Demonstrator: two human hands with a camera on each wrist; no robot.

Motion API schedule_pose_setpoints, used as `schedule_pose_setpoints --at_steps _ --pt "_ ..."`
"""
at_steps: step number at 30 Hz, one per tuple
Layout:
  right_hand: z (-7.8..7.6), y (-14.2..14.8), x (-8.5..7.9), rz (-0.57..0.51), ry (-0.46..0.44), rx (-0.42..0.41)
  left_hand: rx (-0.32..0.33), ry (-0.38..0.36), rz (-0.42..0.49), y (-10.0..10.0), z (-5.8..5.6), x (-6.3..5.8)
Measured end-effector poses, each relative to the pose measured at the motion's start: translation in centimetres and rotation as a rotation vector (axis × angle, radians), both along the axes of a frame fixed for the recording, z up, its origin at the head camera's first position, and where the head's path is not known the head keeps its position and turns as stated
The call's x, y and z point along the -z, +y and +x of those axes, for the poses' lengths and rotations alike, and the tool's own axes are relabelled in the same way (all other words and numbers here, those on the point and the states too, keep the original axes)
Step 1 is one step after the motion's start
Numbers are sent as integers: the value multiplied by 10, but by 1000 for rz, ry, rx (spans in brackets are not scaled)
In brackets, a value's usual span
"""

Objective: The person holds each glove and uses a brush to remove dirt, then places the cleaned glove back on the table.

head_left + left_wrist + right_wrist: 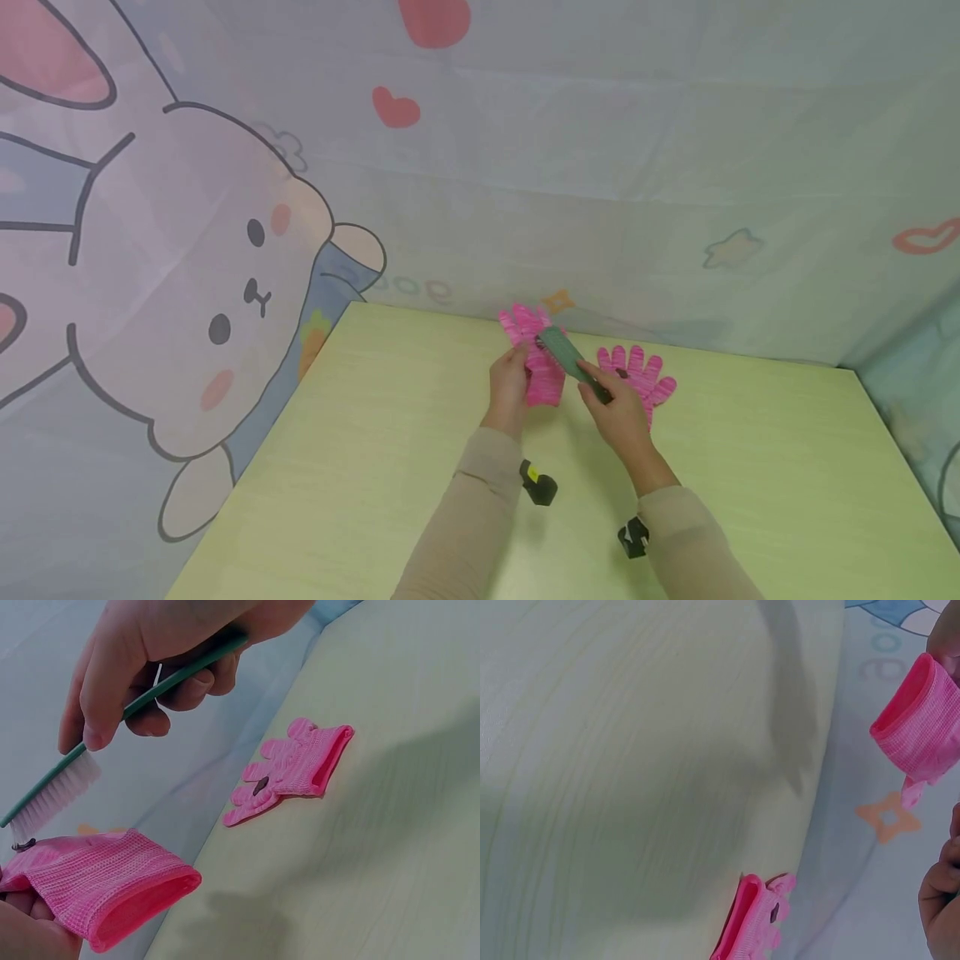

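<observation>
My left hand (508,385) grips a pink knitted glove (546,385) by its side, holding it up off the table with its cuff toward me. The right hand (624,414) holds a green brush (161,687) by the handle, thumb and fingers around it. White bristles (56,796) point down at a dark mark (24,845) on the held glove and seem to touch it. A second pink glove (300,765) lies flat on the table, with its own dark mark (260,786). In the right wrist view, the brush is out of sight.
The pale yellow-green table (750,467) ends at a hanging cloth (570,167) printed with a rabbit and hearts. Black devices (538,485) are at both wrists. The second glove lies near the table's far edge.
</observation>
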State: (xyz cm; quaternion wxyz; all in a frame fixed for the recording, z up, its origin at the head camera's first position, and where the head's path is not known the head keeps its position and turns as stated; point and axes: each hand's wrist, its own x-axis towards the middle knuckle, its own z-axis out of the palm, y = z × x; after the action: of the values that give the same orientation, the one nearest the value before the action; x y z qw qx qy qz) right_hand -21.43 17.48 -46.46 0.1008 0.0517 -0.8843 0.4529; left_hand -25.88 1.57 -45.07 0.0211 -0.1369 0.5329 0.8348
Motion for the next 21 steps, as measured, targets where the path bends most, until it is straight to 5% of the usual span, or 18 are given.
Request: schedule_pose_setpoints --at_steps 9,21 --pt "2 -5 -1 10 87 -13 17 -21 -27 1 1 5" --pt "1 3 5 -11 7 -2 7 -28 -21 4 0 6"
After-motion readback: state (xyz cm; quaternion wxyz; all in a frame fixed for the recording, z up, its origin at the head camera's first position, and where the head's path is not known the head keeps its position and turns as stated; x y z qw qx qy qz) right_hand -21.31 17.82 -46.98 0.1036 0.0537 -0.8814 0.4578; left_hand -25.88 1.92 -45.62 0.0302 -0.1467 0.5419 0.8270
